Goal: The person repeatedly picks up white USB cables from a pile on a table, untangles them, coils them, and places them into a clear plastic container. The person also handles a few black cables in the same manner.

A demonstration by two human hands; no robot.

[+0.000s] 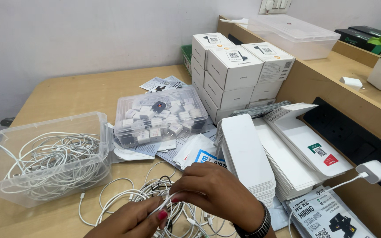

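Both my hands work at the near edge of a wooden desk (76, 94). My left hand (131, 220) pinches a thin white cable (166, 203) between thumb and fingers. My right hand (214, 191), with a dark watch on the wrist, grips the same cable just to the right. Under the hands lies a loose tangle of white cables (124, 194).
A clear tub of coiled white cables (45, 161) stands at the left. A lidded clear box of small white adapters (159, 117) sits behind the hands. Stacked white cartons (234, 72), fanned flat white sleeves (248, 156), leaflets and a plugged-in white charger (374, 171) fill the right.
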